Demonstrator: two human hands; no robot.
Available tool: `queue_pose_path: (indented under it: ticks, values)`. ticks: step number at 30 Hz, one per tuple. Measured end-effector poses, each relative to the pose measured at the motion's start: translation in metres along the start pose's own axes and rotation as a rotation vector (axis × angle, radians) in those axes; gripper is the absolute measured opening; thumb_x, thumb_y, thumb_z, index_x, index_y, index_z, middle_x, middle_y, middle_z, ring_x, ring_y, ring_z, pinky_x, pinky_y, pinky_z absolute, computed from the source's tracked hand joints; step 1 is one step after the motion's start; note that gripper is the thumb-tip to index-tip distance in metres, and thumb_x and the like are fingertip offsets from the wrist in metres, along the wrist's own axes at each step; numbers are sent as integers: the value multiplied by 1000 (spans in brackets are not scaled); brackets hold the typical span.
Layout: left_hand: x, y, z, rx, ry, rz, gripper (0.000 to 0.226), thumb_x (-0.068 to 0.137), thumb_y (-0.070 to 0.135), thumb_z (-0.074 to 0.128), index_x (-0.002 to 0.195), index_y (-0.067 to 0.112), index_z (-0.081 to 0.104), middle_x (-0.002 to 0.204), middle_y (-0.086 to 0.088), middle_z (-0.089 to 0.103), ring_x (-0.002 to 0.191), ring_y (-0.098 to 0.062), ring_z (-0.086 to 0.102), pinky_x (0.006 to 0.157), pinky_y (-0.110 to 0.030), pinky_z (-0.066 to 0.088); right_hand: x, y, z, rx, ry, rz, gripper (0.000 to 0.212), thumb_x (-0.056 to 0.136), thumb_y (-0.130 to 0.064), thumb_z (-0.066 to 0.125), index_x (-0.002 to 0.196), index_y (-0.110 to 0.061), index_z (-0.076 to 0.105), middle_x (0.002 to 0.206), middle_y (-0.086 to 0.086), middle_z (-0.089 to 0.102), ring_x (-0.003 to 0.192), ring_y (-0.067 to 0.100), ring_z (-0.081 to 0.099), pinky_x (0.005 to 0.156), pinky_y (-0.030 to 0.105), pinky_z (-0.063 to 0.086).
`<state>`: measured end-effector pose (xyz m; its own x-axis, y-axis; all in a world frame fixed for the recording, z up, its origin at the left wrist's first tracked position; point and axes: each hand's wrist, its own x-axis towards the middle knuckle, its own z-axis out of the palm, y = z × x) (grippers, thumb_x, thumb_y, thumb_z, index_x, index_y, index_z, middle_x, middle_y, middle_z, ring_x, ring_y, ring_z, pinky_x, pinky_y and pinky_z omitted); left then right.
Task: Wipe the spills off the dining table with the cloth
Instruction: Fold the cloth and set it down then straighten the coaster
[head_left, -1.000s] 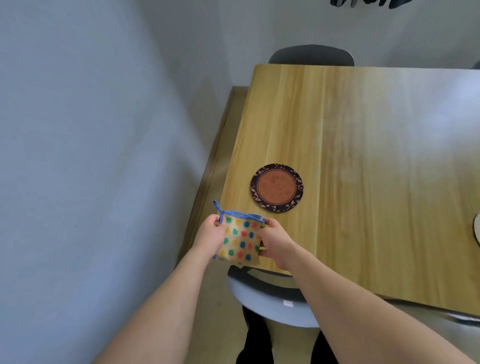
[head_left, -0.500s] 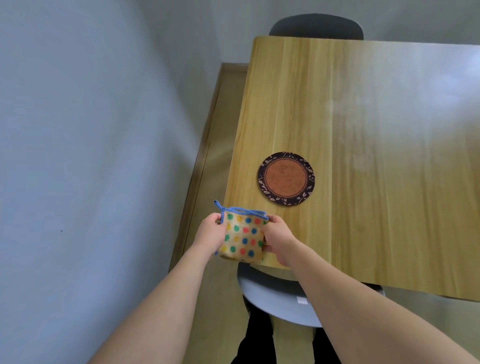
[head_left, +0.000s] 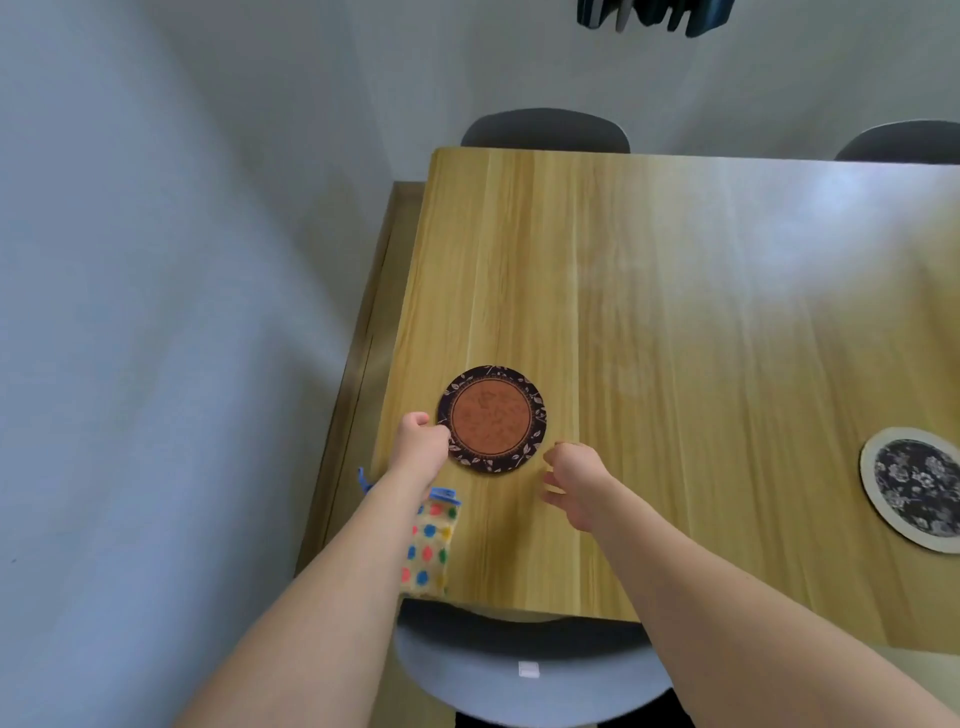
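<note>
The polka-dot cloth (head_left: 431, 545) with a blue loop lies flat on the near left corner of the wooden dining table (head_left: 701, 415), partly hidden under my left forearm. My left hand (head_left: 418, 441) is at the left rim of a round brown coaster (head_left: 491, 418), with curled fingers closed on that rim. My right hand (head_left: 574, 480) hovers just off the coaster's lower right with loosely curled fingers and holds nothing. Faint pale smears (head_left: 626, 322) show on the tabletop beyond the coaster.
A second round coaster (head_left: 914, 493) with a dark floral pattern lies at the right edge of view. A grey chair (head_left: 524, 670) is tucked in below me, and two dark chairs (head_left: 545, 130) stand at the far side. A wall runs close on the left.
Both hands have let go of the cloth, which now lies on the table corner. They moved forward to the brown coaster, the left hand to its rim.
</note>
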<state>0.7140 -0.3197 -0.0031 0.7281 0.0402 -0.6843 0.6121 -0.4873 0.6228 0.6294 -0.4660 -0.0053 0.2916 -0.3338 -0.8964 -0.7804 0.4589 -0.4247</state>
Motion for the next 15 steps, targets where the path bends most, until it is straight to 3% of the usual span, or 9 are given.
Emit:
queue_pose_path:
  ticks: [2,3,5,7,9,13,15]
  values:
    - [8,8,22,-76,22,-83,56,94,10,49,146,11,30,136,-8,47,112,-24,50,89,-34,41,18,-13,-8,30,-24,37,41,98,-10,37,139,-12,41,130,9,51,103,24,55,87,35,53]
    - [12,11,30,-101,64,-132,55,93,10,50,145,8,32,139,-11,46,117,-27,49,91,-36,40,25,-19,-9,26,-49,41,38,98,-9,40,135,-10,44,124,9,54,100,23,56,81,33,54]
    - [19,16,41,-151,173,-224,39,92,11,51,130,2,46,117,-11,58,94,-25,54,77,-34,45,36,-29,-8,-36,-95,27,30,96,-13,48,125,-9,48,109,8,58,86,20,57,66,29,52]
    - [23,20,49,-204,232,-287,17,93,12,51,107,3,55,91,-7,56,74,-19,47,65,-31,42,46,-35,-5,-110,-118,18,22,94,-16,54,114,-12,49,94,7,57,69,17,50,57,27,45]
    - [26,22,60,-171,269,-249,9,92,11,51,98,9,58,95,-9,56,78,-22,47,69,-32,41,53,-39,-5,-202,-133,-28,14,91,-12,54,104,-13,50,83,5,54,64,17,46,56,28,41]
    - [10,30,77,13,337,-124,32,90,8,45,119,14,59,96,0,60,83,-23,56,65,-28,42,47,-54,-27,-423,-127,-195,25,87,-1,41,105,-16,51,98,5,59,74,19,52,55,26,42]
    - [-7,40,88,-13,324,-90,25,89,8,45,107,13,62,94,-5,63,80,-26,58,62,-28,42,40,-66,-57,-424,-92,-233,29,86,-1,41,110,-12,54,97,6,60,70,18,52,51,25,39]
